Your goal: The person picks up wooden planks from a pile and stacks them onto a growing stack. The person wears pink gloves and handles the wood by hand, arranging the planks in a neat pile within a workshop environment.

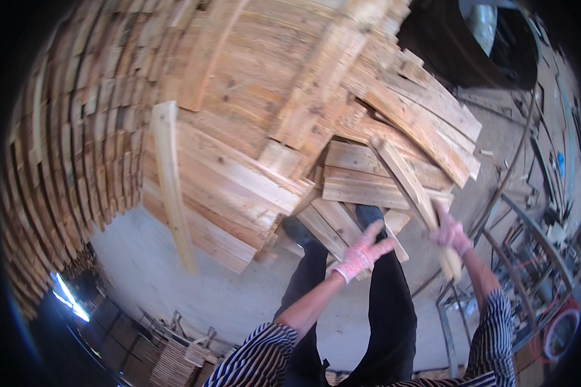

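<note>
My right hand (pixel 450 233), in a pink-and-white work glove, is closed round a narrow wooden board (pixel 403 177) near its lower end. The board slants up and left over a heap of loose planks (pixel 357 173). My left hand (pixel 361 253), gloved alike, hangs above my legs with fingers spread and nothing in it. Several short boards (pixel 332 219) lie beneath it around my feet. To the left, a long pale board (pixel 169 187) leans across the edge of a layered pile of planks (pixel 223 200).
A tall stack of boards (pixel 77 129) rises at the left. More planks (pixel 432 122) lie loosely at the far right, near a dark round container (pixel 503 58). Metal frames (pixel 529 238) and a red ring-shaped part (pixel 561 332) crowd the right side. Grey floor (pixel 239 306) shows around my legs.
</note>
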Demonstrator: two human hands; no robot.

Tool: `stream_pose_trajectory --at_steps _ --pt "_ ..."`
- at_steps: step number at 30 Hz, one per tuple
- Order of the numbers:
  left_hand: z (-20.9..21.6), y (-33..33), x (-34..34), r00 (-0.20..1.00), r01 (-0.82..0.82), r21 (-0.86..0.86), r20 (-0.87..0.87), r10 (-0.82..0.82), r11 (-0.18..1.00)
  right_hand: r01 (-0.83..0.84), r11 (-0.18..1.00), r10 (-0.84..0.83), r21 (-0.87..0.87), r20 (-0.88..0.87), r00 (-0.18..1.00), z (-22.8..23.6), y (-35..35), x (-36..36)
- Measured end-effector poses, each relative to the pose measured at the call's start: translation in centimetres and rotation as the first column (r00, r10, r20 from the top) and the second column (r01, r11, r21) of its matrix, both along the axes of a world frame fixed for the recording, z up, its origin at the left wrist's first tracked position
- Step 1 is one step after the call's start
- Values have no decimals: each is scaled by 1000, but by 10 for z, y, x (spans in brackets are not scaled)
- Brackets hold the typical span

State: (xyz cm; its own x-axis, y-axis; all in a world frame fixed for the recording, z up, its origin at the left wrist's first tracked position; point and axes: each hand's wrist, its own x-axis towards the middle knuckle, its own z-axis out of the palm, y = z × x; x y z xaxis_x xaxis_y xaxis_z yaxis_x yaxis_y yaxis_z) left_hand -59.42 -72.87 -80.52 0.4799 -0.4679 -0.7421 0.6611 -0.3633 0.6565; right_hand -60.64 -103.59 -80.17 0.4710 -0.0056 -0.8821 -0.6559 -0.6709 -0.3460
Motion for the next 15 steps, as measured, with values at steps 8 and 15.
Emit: stream_pose_trajectory --at_steps 8,15 --pt "62 20 23 768 -620 -221 -367 525 753 -240 935 172 262 257 951 145 118 77" --pt "75 162 199 353 -934 -172 -316 880 313 -384 923 302 36 552 778 131 288 263"
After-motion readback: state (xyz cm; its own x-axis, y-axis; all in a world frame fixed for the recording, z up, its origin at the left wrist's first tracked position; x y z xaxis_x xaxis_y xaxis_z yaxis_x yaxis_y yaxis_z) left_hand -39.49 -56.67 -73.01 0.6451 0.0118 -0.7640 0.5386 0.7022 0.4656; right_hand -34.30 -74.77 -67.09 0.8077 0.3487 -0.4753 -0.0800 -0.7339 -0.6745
